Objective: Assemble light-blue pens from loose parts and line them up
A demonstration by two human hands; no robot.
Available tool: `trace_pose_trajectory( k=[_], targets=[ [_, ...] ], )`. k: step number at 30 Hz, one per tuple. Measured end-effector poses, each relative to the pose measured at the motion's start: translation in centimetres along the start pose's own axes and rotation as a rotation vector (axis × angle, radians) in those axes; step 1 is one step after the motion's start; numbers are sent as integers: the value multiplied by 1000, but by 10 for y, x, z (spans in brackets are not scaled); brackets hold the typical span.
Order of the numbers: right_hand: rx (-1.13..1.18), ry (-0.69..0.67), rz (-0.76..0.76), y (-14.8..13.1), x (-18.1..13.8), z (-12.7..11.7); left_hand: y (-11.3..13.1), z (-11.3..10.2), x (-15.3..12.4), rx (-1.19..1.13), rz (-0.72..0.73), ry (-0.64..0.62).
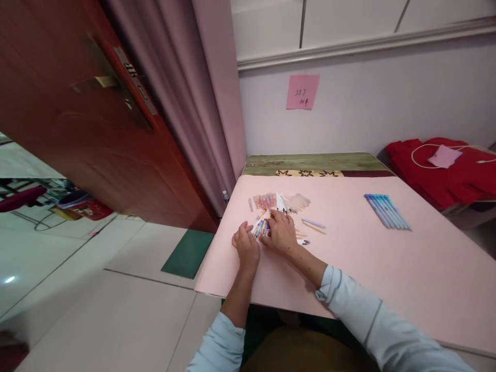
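Observation:
A scattered pile of small pens and pen parts [277, 204] lies on the pink-covered table [349, 268]. My left hand [245, 244] rests curled at the pile's left edge, fingers closed beside a few blue and orange pens [261, 227]. My right hand [281, 232] lies over the pile's near side, fingers bent down onto the pens; what it grips is hidden. A loose lilac pen [313, 223] lies just right of it.
A neat row of several blue pens [386, 211] lies at the table's right. Red cloth with a white cable [445, 165] sits beyond the right edge. A wooden door [77, 129] and curtain [194, 103] stand left; a pink note [303, 91] hangs on the wall.

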State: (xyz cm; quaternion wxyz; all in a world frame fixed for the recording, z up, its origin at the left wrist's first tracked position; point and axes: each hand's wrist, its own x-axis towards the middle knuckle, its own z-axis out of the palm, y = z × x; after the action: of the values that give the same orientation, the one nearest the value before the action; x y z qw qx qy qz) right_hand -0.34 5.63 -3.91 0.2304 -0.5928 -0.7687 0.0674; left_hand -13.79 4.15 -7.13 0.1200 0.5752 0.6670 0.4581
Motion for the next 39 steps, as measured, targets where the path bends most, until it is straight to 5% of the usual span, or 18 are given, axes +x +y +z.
trace_pose_trajectory(
  k=[13, 21, 27, 30, 33, 36, 39],
  targets=[
    [72, 147, 11, 5, -15, -20, 4, -4, -1, 9, -35, -6],
    [96, 292, -7, 40, -59, -39, 3, -8, 0, -140, -30, 48],
    [76, 329, -121, 56, -82, -63, 48, -22, -14, -345, 78, 137],
    [108, 331, -194, 57, -81, -75, 85, -19, -32, -618, -99, -163],
    [152, 332, -225, 59, -80, -82, 106, -13, -46, -867, -458, -427],
    [208, 301, -256, 62, -82, -84, 109, -11, -50, -1020, -692, -640],
    [264, 264, -283, 65, -84, -85, 106, -13, -48, -1092, -764, -783]
  ],
)
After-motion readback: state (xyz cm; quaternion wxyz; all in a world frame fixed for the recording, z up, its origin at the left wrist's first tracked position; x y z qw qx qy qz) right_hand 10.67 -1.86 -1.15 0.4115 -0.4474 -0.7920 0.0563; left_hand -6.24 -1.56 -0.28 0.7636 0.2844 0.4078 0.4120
